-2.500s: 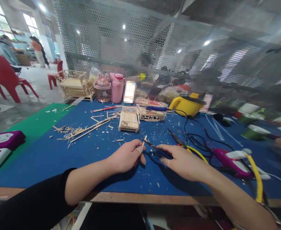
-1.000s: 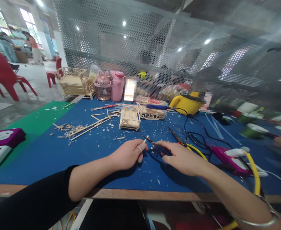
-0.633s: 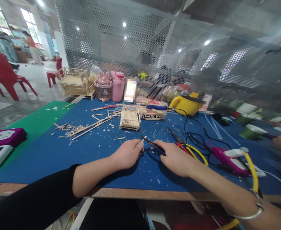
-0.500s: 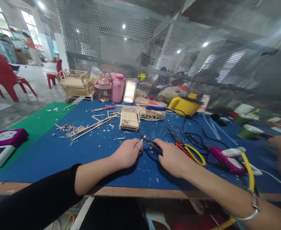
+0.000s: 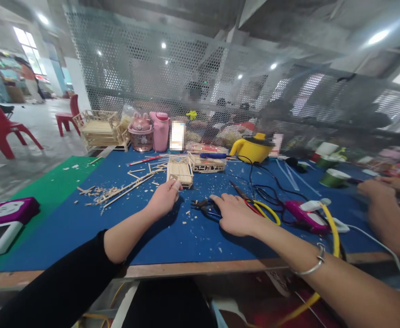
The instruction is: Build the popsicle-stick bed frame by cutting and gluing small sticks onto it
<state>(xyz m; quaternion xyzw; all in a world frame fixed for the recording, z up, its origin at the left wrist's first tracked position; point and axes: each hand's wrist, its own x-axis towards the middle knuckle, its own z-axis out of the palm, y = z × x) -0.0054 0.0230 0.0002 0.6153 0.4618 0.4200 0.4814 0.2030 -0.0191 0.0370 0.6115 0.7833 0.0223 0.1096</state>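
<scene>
My left hand (image 5: 165,198) is closed in a pinch on a short pale stick (image 5: 176,184), mostly hidden by the fingers. It is at the near edge of a miniature slatted chair (image 5: 180,171) made of thin sticks. My right hand (image 5: 239,214) lies palm down, fingers loosely spread, over the handles of dark cutting pliers (image 5: 201,205). The pliers rest on the blue mat with their jaws pointing left. Just beyond that hand lie pliers with red and yellow handles (image 5: 261,209).
Loose sticks (image 5: 128,187) and offcuts litter the mat's left side. Behind stand a larger stick bench (image 5: 100,130), a pink bottle (image 5: 159,132) and a yellow pot (image 5: 254,150). Black cables and a purple power strip (image 5: 304,216) lie right, near another person's hands (image 5: 379,196).
My left hand has moved away from the pliers, left and forward to the small chair. My right hand has lowered the pliers onto the mat, and its fingers have loosened. The view has shifted right.
</scene>
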